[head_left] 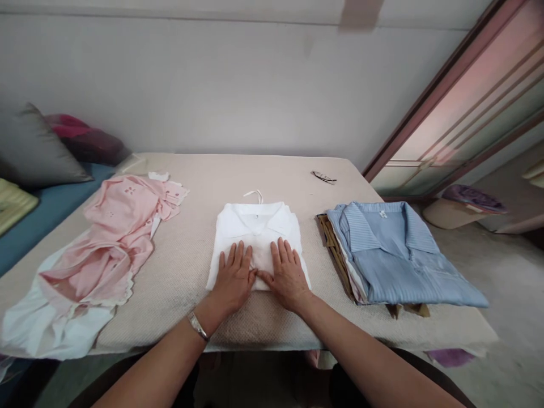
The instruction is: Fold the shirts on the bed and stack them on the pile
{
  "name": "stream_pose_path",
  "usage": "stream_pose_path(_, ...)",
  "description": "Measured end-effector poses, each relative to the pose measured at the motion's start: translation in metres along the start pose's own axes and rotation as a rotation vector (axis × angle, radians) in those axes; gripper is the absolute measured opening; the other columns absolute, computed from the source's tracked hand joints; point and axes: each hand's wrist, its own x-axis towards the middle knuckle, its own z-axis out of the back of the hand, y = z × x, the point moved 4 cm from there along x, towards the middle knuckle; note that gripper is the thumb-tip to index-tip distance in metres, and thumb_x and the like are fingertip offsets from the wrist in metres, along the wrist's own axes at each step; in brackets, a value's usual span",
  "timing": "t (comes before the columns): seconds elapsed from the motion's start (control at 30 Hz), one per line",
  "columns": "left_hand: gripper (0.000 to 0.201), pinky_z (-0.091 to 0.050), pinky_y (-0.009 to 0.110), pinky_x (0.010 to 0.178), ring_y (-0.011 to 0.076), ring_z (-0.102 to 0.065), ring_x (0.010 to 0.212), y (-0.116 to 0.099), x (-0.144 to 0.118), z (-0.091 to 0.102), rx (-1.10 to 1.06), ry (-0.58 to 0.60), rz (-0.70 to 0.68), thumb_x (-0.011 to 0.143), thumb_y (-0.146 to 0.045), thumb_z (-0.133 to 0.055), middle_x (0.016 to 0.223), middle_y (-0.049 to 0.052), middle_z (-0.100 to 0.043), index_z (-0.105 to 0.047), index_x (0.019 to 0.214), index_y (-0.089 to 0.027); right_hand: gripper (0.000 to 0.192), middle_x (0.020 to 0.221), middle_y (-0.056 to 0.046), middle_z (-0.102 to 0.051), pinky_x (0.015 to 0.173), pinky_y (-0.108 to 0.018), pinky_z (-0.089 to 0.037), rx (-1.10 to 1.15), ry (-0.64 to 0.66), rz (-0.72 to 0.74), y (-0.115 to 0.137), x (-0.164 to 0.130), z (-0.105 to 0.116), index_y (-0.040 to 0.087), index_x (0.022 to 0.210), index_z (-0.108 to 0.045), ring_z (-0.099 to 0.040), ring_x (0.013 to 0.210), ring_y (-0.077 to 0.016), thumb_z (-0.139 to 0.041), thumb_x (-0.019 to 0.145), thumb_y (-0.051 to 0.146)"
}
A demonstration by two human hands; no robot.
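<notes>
Folded white shirt (257,235): smooth cotton, neat rectangle, collar up, one button, centre of table (191,249). Left hand (233,277) and right hand (287,275) flat on its near half, fingers spread, thumbs touching, gripping nothing. Left of shirt: crumpled pink garment (114,238), scalloped edge. Right: blue ribbed shirt (395,252) topping folded stack. Table cover beige, waffle-textured. Plain grey wall (221,85) behind.

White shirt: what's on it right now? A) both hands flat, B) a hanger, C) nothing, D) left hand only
A: the left hand and right hand both lie palm-down, side by side, on the folded white shirt.
</notes>
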Motion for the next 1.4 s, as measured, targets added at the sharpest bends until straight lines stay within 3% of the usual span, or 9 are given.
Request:
stream_pose_path(0.2, 0.059, -0.020, 0.065, 0.119, 0.0363, -0.020, 0.153, 0.011, -0.005, -0.011, -0.059, 0.079, 0.011, 0.103, -0.042, -0.037, 0.166, 0.016, -0.024, -0.034, 0.157, -0.018, 0.095, 0.168, -0.018, -0.010, 0.121, -0.056, -0.009, -0.016, 0.090, -0.043, -0.016, -0.003, -0.012, 0.011, 0.160, -0.024, -0.006, 0.155, -0.0352, -0.036, 0.093, 0.076)
stream_pose_path(0.33, 0.049, -0.023, 0.056, 0.121, 0.0313, -0.032, 0.149, 0.015, 0.007, 0.007, -0.068, 0.036, 0.061, 0.104, -0.036, -0.032, 0.159, 0.015, -0.039, -0.050, 0.145, -0.015, 0.088, 0.160, -0.026, -0.031, 0.121, -0.057, -0.009, -0.051, 0.053, -0.105, -0.013, 0.000, 0.008, 0.004, 0.151, -0.041, -0.022, 0.150, -0.0391, -0.038, 0.094, 0.072)
stream_pose_path(0.43, 0.051, -0.019, 0.053, 0.123, 0.0304, -0.023, 0.152, 0.020, 0.020, 0.016, -0.034, -0.078, 0.097, 0.104, -0.035, -0.030, 0.162, 0.017, -0.034, -0.050, 0.143, -0.009, 0.077, 0.150, -0.026, -0.046, 0.122, -0.053, -0.008, -0.066, -0.065, -0.067, -0.007, 0.010, 0.023, 0.005, 0.138, -0.054, -0.029, 0.147, -0.0365, -0.034, 0.098, 0.067)
stream_pose_path(0.57, 0.063, -0.016, 0.060, 0.121, 0.0356, -0.013, 0.155, 0.031, 0.042, 0.002, -0.010, -0.072, 0.125, 0.104, -0.045, -0.034, 0.166, 0.020, -0.020, -0.033, 0.154, -0.007, 0.084, 0.163, -0.022, -0.026, 0.123, -0.050, -0.005, -0.053, -0.168, 0.006, -0.010, 0.037, 0.023, 0.003, 0.150, -0.039, -0.012, 0.154, -0.0325, -0.034, 0.098, 0.068)
stream_pose_path(0.67, 0.068, -0.017, 0.062, 0.120, 0.0376, -0.017, 0.153, 0.041, 0.053, -0.016, -0.011, -0.007, 0.150, 0.103, -0.051, -0.032, 0.165, 0.021, -0.023, -0.032, 0.156, -0.008, 0.094, 0.167, -0.021, -0.011, 0.122, -0.052, -0.006, -0.019, -0.105, -0.059, -0.024, 0.055, 0.003, 0.003, 0.159, -0.021, -0.005, 0.155, -0.0322, -0.033, 0.096, 0.072)
stream_pose_path(0.87, 0.070, -0.018, 0.064, 0.119, 0.0382, -0.021, 0.152, 0.048, 0.058, -0.022, -0.010, 0.047, 0.130, 0.101, -0.057, -0.033, 0.165, 0.019, -0.026, -0.034, 0.156, -0.013, 0.097, 0.168, -0.020, -0.010, 0.121, -0.054, -0.008, -0.001, 0.012, -0.132, -0.036, 0.064, -0.016, 0.005, 0.159, -0.022, -0.003, 0.155, -0.0333, -0.028, 0.094, 0.076)
stream_pose_path(1.07, 0.054, -0.025, 0.060, 0.117, 0.0346, -0.026, 0.151, 0.070, 0.054, 0.001, -0.027, 0.057, 0.173, 0.104, -0.041, -0.031, 0.163, 0.017, -0.030, -0.043, 0.150, -0.016, 0.075, 0.162, -0.021, -0.030, 0.118, -0.052, -0.018, -0.001, 0.041, -0.184, -0.036, 0.056, 0.021, 0.005, 0.147, -0.046, -0.021, 0.151, -0.0344, -0.031, 0.101, 0.062)
stream_pose_path(1.17, 0.053, -0.021, 0.060, 0.120, 0.0334, -0.024, 0.152, 0.082, 0.059, 0.007, -0.018, 0.050, 0.170, 0.104, -0.038, -0.029, 0.163, 0.015, -0.032, -0.043, 0.151, -0.017, 0.078, 0.164, -0.021, -0.025, 0.120, -0.051, -0.016, -0.010, -0.024, -0.185, -0.034, 0.051, 0.033, 0.004, 0.151, -0.040, -0.017, 0.152, -0.0339, -0.031, 0.101, 0.062)
stream_pose_path(1.4, 0.060, -0.015, 0.062, 0.121, 0.0330, -0.020, 0.153, 0.083, 0.098, -0.011, -0.006, 0.109, 0.119, 0.104, -0.041, -0.027, 0.164, 0.015, -0.028, -0.034, 0.156, -0.011, 0.091, 0.167, -0.019, -0.012, 0.121, -0.055, -0.011, 0.009, 0.015, -0.160, -0.028, 0.061, -0.005, 0.004, 0.159, -0.024, -0.007, 0.155, -0.0318, -0.031, 0.097, 0.071)
